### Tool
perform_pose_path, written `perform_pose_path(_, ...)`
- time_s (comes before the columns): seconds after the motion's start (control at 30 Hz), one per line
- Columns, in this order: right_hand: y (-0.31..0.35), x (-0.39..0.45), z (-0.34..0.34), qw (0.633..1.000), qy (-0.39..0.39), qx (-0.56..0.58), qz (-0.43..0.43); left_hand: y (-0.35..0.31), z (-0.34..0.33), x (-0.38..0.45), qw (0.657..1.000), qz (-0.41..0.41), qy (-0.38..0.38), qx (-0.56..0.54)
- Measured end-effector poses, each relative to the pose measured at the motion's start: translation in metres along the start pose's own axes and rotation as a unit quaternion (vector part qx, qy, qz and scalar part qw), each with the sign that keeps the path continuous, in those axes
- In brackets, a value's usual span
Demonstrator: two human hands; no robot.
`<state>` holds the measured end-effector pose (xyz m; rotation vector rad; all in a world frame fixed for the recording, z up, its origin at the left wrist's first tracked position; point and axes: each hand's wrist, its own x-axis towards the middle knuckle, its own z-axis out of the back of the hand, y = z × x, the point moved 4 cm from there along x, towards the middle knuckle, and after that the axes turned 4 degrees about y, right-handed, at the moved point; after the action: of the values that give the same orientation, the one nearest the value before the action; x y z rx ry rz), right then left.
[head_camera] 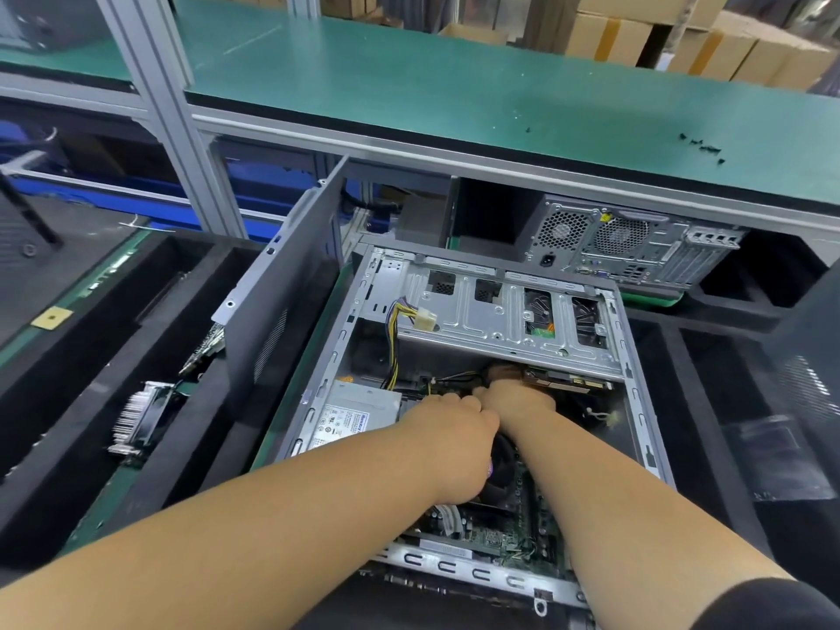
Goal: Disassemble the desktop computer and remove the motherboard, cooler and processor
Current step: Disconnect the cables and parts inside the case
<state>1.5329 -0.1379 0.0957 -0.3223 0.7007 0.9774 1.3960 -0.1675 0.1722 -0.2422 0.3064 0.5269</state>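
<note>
The open desktop case (636,402) lies on its side in front of me. Both my hands reach inside it. My left hand (450,443) is above the black cooler fan (504,466), fingers curled downward; what they grip is hidden. My right hand (513,402) touches it at the knuckles and reaches under the edge of the silver drive cage (491,320), its fingertips out of sight. The green motherboard (495,534) shows below my wrists. The processor is not visible. Yellow and black cables (393,343) run from the cage down toward my hands.
The power supply (354,416) sits in the case's left side. A grey side panel (282,311) leans upright left of the case. A removed heatsink (136,425) lies in the black foam tray at left. Another tower (636,238) lies behind. Loose screws (702,145) sit on the green shelf.
</note>
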Motion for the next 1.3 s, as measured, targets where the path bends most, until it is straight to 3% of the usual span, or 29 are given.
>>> perform_pose_path(0.23, 0.006, 0.003, 0.003, 0.999, -0.008, 0.026, -0.025, 0.015, 0.022, 0.001, 0.999, -0.016, -0.047, -0.011)
perform_pose_path(0.37, 0.008, 0.005, 0.004, 0.995, -0.001, 0.077, -0.060, 0.051, 0.039, -0.015, 0.997, -0.017, -0.036, -0.063)
perform_pose_path(0.53, 0.009, 0.004, 0.006, 0.990, -0.004, 0.120, -0.076, 0.094, 0.046, -0.028, 0.995, 0.038, -0.031, 0.081)
perform_pose_path(0.7, 0.025, -0.005, 0.010, 0.994, -0.075, 0.064, 0.045, 0.105, 0.039, -0.021, 0.991, 0.036, -0.008, 0.131)
perform_pose_path(0.9, 0.021, -0.019, 0.010, 0.991, -0.098, 0.077, 0.043, 0.110, 0.030, -0.019, 0.984, 0.040, -0.047, 0.169)
perform_pose_path(1.17, 0.051, -0.063, 0.011, 0.972, -0.181, -0.093, 0.114, 0.113, 0.037, -0.026, 0.992, -0.018, -0.043, 0.120)
perform_pose_path(1.3, 0.055, -0.095, 0.034, 0.955, -0.232, -0.092, 0.163, 0.120, 0.040, -0.037, 0.992, -0.055, -0.063, 0.098)
